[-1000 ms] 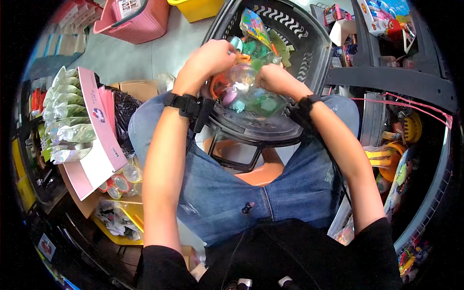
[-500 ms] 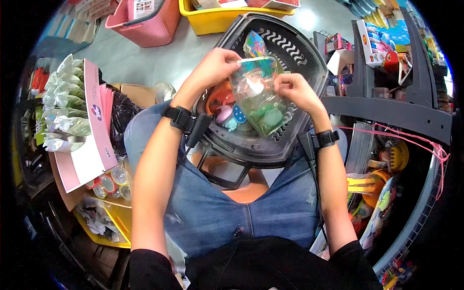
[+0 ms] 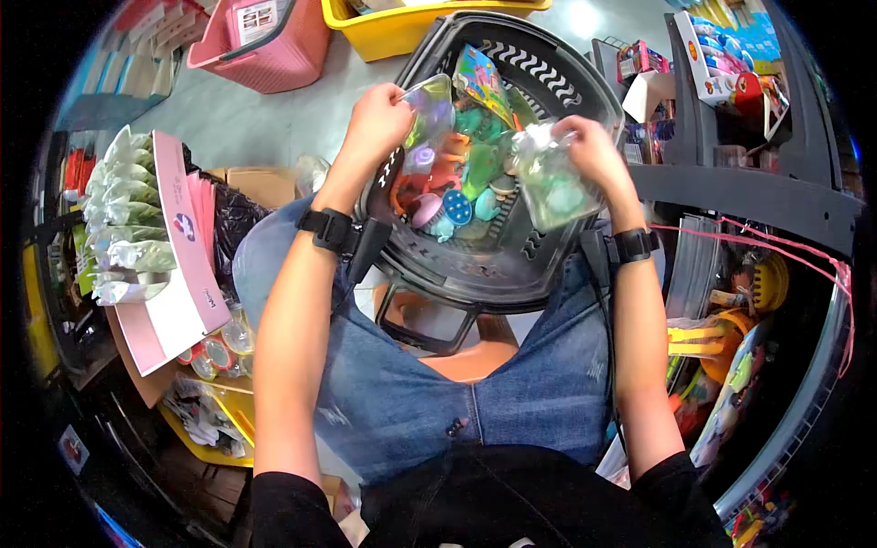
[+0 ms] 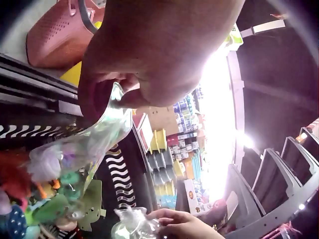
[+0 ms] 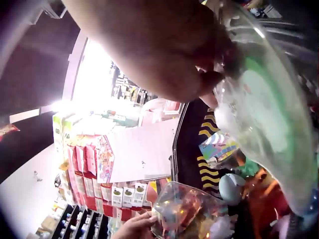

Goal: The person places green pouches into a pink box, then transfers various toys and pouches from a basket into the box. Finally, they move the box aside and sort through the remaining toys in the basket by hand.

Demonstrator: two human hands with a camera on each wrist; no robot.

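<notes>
A black basket (image 3: 493,288) stands between the person's knees, holding colourful plastic toys (image 3: 480,169). Over its left side, the left hand (image 3: 379,123) pinches the edge of a clear plastic bag (image 3: 429,114); the left wrist view shows this bag (image 4: 94,142) hanging down from thumb and fingers. At the basket's right side the right hand (image 3: 598,155) grips the bunched top of another clear bag (image 3: 555,187) with pale green contents. That bag (image 5: 264,109) looks large and close in the right wrist view. The two hands are apart.
Behind the basket are a pink basket (image 3: 265,55) and a yellow bin (image 3: 393,35). A pink and white box (image 3: 187,247) with green packets stands at the left. Dark shelving (image 3: 749,187) with boxed goods and a pink string is at the right.
The hands were together at one clear bag over the basket and have moved apart, the left one leftward and the right one rightward, each with a bag. More toys show between them.
</notes>
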